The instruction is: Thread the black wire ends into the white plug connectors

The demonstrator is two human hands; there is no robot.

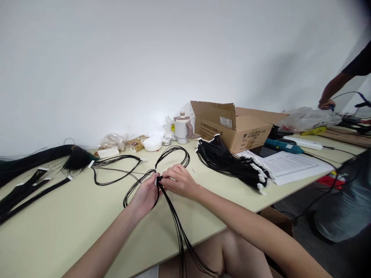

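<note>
Between my two hands is a bundle of thin black wires (174, 216), whose loose ends hang over the table's front edge toward my lap. My left hand (146, 195) is closed on a small white connector (157, 178) where the wires meet. Close against it, my right hand (181, 181) pinches the black wires beside that connector; its fingertips partly hide the spot. Black wire loops (174, 148) spread on the table just behind the hands. To the left lies another looped wire harness (116, 158) with white connectors at its ends.
A pile of black wire harnesses (228, 162) lies right of my hands, before an open cardboard box (249, 135). A mug (182, 129) and white bowl (152, 143) stand along the wall. Black wire bundles (37, 158) lie far left. Another person's hand (327, 104) works at far right.
</note>
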